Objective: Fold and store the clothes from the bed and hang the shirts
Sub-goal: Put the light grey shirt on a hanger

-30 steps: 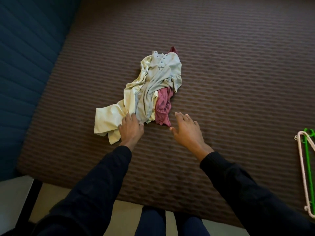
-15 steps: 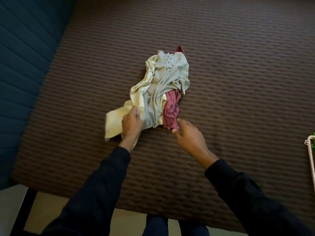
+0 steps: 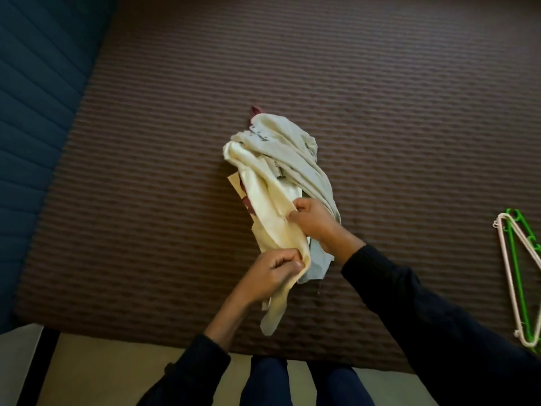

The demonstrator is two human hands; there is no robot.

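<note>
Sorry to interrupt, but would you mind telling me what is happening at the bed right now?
A person stands at the edge of the bed sorting a tangled bundle of clothes. The left hand grips the near end of a cream garment, and the right hand pinches the same garment further up, lifting the bundle off the bedcover. A grey garment and a dark red one are caught up with it. Nothing is folded yet. Two hangers, one green and one pale, lie unused at the right.

bedcover (image 3: 380,112): ribbed matt cloth | clothes (image 3: 281,171): soft crumpled cloth | hangers (image 3: 518,276): smooth plastic
</note>
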